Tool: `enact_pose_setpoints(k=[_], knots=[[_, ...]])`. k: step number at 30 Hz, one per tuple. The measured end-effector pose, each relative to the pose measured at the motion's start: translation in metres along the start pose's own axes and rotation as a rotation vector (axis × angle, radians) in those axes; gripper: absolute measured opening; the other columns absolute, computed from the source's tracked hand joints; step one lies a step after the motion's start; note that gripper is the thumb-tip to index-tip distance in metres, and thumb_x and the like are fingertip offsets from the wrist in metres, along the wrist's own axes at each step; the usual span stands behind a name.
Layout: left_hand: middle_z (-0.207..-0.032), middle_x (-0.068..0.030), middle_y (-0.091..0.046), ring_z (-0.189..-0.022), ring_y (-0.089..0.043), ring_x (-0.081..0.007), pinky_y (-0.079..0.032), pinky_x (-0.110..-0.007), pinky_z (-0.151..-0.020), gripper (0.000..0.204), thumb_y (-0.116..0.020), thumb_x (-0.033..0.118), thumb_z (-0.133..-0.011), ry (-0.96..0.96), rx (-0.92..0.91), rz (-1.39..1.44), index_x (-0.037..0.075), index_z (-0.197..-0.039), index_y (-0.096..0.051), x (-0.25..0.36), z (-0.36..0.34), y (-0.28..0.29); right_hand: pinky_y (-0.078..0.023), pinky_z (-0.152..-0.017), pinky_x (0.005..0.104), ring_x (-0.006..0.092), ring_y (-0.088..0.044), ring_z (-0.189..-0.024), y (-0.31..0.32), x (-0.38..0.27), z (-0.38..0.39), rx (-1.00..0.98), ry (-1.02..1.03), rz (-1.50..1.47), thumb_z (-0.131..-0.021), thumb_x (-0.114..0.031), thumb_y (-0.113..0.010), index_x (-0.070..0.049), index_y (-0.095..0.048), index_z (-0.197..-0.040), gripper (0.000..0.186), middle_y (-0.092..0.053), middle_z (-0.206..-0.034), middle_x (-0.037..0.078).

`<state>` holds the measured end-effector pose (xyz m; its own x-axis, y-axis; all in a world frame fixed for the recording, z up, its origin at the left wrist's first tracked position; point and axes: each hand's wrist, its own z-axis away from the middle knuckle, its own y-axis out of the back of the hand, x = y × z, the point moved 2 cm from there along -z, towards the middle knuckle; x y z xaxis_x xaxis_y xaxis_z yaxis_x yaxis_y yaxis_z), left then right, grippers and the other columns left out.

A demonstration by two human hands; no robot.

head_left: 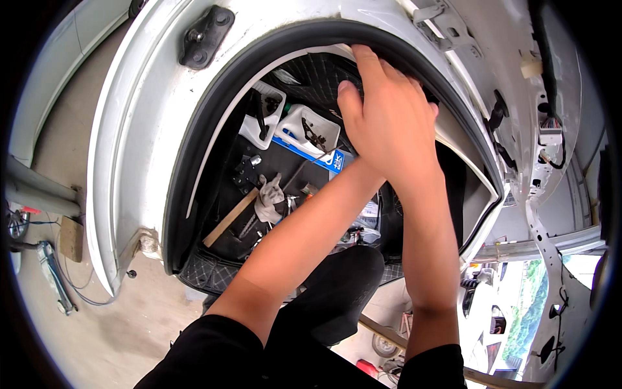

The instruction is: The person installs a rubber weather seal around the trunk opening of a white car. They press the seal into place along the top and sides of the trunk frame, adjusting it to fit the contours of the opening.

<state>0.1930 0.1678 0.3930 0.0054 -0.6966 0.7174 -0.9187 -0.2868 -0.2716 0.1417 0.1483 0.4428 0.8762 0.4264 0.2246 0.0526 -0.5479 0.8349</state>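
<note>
My right hand point(392, 117) lies back up at the upper edge of a white car's luggage opening, its index finger stretched to the black rubber seal point(278, 44) and the light trim edge. Its thumb stands apart from the fingers, whose other tips are partly hidden along the seal. My left forearm point(317, 220) crosses from the lower left and passes under the right wrist. The left hand is almost wholly covered by the right one, so its fingers cannot be made out. Below both hands, the black quilted lining point(321, 74) shows inside the compartment.
White trays point(310, 120) with small parts, a blue strip point(288, 144), a wooden stick point(230, 217) and a crumpled glove point(269, 200) lie inside. A bare metal panel with wiring point(551, 133) hangs at the right. A tool with a cable point(55, 275) rests on the floor at left.
</note>
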Motion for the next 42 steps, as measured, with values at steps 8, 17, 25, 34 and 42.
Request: enact_pose_setpoints(k=[8,17,25,34,42], knots=[[-0.092,-0.0285,-0.047,-0.093,-0.051,-0.0386,-0.039,-0.049,-0.08,0.032,-0.058,0.007,-0.078,0.262,-0.242,-0.124,-0.007,-0.096,-0.035,0.017,0.001,-0.023,-0.051,-0.064,0.0398,0.0336,-0.061,-0.076,-0.002,0.003,0.0,0.065,-0.132,-0.154,-0.076,-0.018,-0.058,0.0,-0.06,-0.093,0.025,-0.063,-0.085,0.019],[-0.112,-0.0228,-0.051,-0.109,-0.046,-0.0344,-0.034,-0.046,-0.098,0.044,-0.049,0.008,-0.078,-0.586,-0.282,-0.846,-0.011,-0.118,-0.044,0.012,0.013,0.015,-0.045,-0.077,0.0438,0.0332,-0.057,-0.089,-0.003,-0.002,0.006,0.109,-0.212,-0.12,-0.075,-0.026,-0.061,-0.004,-0.061,-0.106,0.038,-0.064,-0.095,0.014],[-0.115,-0.0167,-0.05,-0.112,-0.045,-0.0301,-0.034,-0.043,-0.1,0.046,-0.049,0.01,-0.077,-0.789,-0.44,-0.896,-0.004,-0.121,-0.047,-0.013,0.024,0.014,-0.041,-0.076,0.0412,0.0304,-0.055,-0.089,-0.024,0.009,0.008,0.338,-0.335,-0.209,-0.074,-0.028,-0.062,-0.005,-0.067,-0.087,0.027,-0.064,-0.086,0.012],[-0.12,-0.0129,-0.047,-0.11,-0.046,-0.0293,-0.035,-0.039,-0.098,0.05,-0.048,0.013,-0.08,-0.703,-0.592,-0.83,0.002,-0.128,-0.04,-0.05,0.028,0.019,-0.044,-0.076,0.0439,0.032,-0.055,-0.089,-0.03,0.037,0.027,0.41,-0.532,-0.217,-0.075,-0.014,-0.059,-0.003,-0.066,-0.084,0.017,-0.062,-0.092,0.014],[-0.122,-0.0099,-0.047,-0.104,-0.048,-0.0219,-0.036,-0.031,-0.091,0.044,-0.039,0.021,-0.094,-0.105,-0.876,-0.678,0.007,-0.135,-0.034,-0.074,0.027,0.015,-0.049,-0.076,0.0418,0.0319,-0.056,-0.089,-0.033,0.061,0.023,0.275,-0.522,-0.222,-0.066,-0.002,-0.059,-0.002,-0.067,-0.078,0.014,-0.062,-0.088,0.016]])
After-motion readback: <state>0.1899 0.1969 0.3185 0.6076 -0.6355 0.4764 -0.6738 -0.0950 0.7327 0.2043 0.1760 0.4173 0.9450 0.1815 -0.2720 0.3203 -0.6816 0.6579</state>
